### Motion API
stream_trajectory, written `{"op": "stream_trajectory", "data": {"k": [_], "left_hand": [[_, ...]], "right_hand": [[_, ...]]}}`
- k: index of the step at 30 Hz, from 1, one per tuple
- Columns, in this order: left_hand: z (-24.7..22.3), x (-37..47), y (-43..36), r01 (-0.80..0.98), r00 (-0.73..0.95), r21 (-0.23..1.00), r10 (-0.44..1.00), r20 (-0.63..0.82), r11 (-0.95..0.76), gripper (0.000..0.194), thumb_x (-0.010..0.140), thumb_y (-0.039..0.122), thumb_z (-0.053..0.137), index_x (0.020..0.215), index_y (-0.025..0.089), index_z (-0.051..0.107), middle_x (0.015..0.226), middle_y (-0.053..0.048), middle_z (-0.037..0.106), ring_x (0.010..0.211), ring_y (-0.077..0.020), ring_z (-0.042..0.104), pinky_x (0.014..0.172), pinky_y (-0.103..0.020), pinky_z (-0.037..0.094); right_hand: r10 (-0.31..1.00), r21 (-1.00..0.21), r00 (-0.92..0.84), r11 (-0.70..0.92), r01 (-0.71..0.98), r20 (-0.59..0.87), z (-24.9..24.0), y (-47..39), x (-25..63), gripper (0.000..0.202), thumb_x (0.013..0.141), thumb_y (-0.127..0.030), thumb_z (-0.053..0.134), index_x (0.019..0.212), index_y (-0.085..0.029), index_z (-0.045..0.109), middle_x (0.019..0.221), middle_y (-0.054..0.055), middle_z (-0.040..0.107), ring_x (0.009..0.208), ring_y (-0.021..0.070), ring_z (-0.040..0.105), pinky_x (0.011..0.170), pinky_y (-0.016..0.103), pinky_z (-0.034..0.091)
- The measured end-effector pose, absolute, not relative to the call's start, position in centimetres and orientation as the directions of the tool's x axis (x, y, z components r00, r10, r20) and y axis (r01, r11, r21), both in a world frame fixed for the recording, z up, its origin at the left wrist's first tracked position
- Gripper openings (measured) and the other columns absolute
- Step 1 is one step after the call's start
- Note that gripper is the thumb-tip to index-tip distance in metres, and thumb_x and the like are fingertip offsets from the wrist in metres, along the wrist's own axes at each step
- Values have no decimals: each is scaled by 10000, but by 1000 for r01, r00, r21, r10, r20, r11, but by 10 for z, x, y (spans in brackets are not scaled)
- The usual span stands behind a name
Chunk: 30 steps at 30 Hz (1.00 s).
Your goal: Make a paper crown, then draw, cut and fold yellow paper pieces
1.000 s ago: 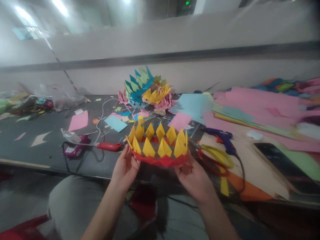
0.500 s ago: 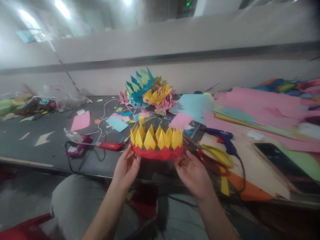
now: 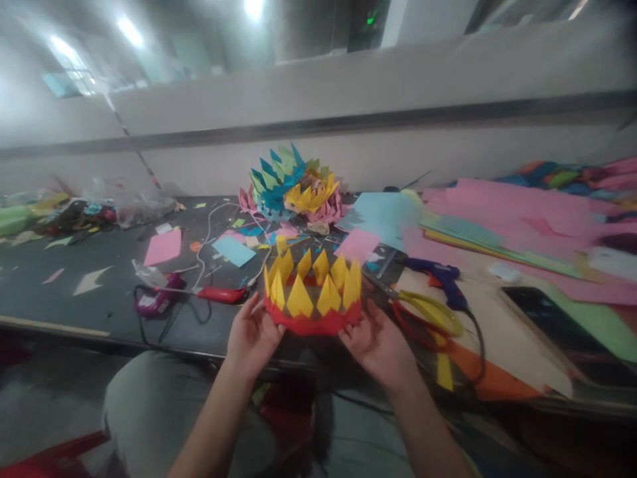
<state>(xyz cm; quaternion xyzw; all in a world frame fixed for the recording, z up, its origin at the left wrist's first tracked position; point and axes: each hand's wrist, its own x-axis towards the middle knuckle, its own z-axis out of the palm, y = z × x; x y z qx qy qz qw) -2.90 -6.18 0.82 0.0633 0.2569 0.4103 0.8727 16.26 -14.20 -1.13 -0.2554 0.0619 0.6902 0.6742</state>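
Held between both hands is a paper crown (image 3: 313,320), a ring with a red base and pointed yellow folds standing up around it. My left hand (image 3: 255,335) grips its left side at the red rim. On the opposite side, my right hand (image 3: 375,342) pinches the same rim, fingers curled beneath it. The crown is over the table's front edge, tilted so that its inside shows a little. Just right of my right hand lie scissors (image 3: 430,312) with yellow and red handles. A red-handled tool (image 3: 221,294) on a cord rests left of my left hand.
Several folded-paper crowns (image 3: 293,186) are piled at the back of the dark table (image 3: 119,305). Rightward lie a blue glue gun (image 3: 442,275), a phone (image 3: 567,332) and pink paper sheets (image 3: 517,212). A purple box (image 3: 152,302) with cords sits left, among scattered paper scraps.
The crown has come slightly lower and nearer, and has tipped toward me so more of its inside shows. Both hands still hold it. The view has shifted a little.
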Motion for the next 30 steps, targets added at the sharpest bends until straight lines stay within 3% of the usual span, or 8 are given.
{"op": "stream_trajectory", "data": {"k": [3, 6, 9, 12, 17, 21, 27, 30], "left_hand": [[9, -31, -62, -676, 560, 305, 737, -377, 670, 333, 905, 251, 354, 842, 116, 652, 775, -90, 686, 699, -166, 663, 648, -274, 539], [6, -32, -63, -686, 552, 293, 739, -385, 666, 268, 879, 241, 410, 796, 124, 636, 688, -54, 644, 604, -134, 627, 613, -257, 532], [3, -33, -64, -675, 554, 284, 722, -414, 681, 250, 872, 247, 428, 775, 119, 620, 669, -46, 626, 593, -134, 621, 624, -278, 540], [8, -31, -63, -673, 564, 262, 709, -424, 692, 305, 895, 266, 377, 806, 103, 619, 698, -60, 641, 616, -140, 634, 635, -283, 545], [63, -16, -51, -727, 562, 263, 769, -305, 635, 340, 923, 224, 327, 860, 90, 632, 732, -68, 681, 649, -124, 659, 649, -228, 546], [122, 5, -49, -769, 533, 324, 832, -150, 551, 346, 955, 242, 311, 1072, 86, 597, 799, -83, 701, 844, -150, 682, 766, -233, 541], [135, 22, -61, -818, 458, 263, 855, -243, 512, 375, 980, 233, 263, 1148, 57, 548, 851, -116, 703, 848, -157, 689, 740, -236, 558], [118, 23, -63, -821, 438, 238, 840, -319, 518, 338, 970, 171, 276, 1115, 43, 554, 820, -114, 702, 778, -143, 693, 674, -213, 559]], "right_hand": [[910, -239, -10, -120, -963, -414, -8, -143, 163, 192, 837, -254, 478, 805, -176, 651, 810, 26, 711, 748, 137, 664, 697, 275, 533], [934, -321, 33, -89, -943, -356, -10, -145, 162, 138, 804, -253, 545, 811, -180, 661, 748, 12, 699, 713, 131, 661, 674, 261, 538], [949, -417, 97, -39, -908, -300, -12, -148, 158, 141, 808, -299, 555, 779, -203, 656, 739, 2, 694, 662, 139, 653, 616, 284, 550], [954, -392, 47, -77, -917, -297, -3, -147, 155, 154, 812, -287, 550, 822, -177, 658, 789, 16, 707, 684, 131, 660, 650, 265, 557], [959, -394, 67, -50, -918, -276, 58, -122, 160, 299, 900, -272, 397, 925, -122, 655, 804, 65, 722, 720, 132, 674, 688, 236, 558], [975, -476, 193, 121, -871, -106, 109, -96, 165, 335, 937, -316, 340, 917, -195, 652, 804, 18, 726, 810, 130, 679, 752, 259, 559], [930, -233, 271, 214, -948, -249, 103, -94, 171, 367, 961, -252, 318, 783, -177, 629, 604, -11, 678, 584, 43, 641, 672, 126, 540], [949, -227, 195, 139, -964, -249, 79, -101, 173, 324, 931, -224, 407, 694, -164, 621, 549, 7, 656, 567, 70, 638, 616, 144, 558]]}}
